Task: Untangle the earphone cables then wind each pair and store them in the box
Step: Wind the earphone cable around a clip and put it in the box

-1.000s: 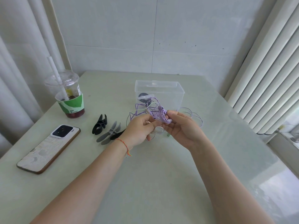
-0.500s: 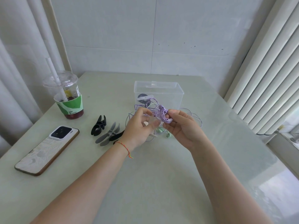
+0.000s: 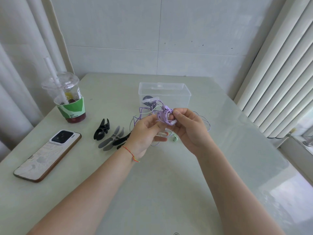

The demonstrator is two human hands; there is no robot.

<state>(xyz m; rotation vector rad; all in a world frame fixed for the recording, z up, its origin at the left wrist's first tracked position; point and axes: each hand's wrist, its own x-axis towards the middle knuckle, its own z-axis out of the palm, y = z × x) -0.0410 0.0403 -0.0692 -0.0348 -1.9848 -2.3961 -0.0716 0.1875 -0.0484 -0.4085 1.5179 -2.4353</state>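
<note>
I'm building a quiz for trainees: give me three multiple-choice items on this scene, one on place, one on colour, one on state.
1. Where is the phone?
A. left of the cup's near side, on the table
B. inside the box
C. under the right hand

2. What colour is the cable bundle being held?
A. black
B. purple
C. red

3. What is the box's state?
A. lidded
B. tipped over
C. open-topped, upright

Answers: 1 A, the phone lies near the table's left edge. 2 B, the right hand pinches a purple cable bundle. 3 C, the box stands upright, no lid on it.

Both forearms reach forward, left hand and right hand raised close together (fingers curled, pinching).
</note>
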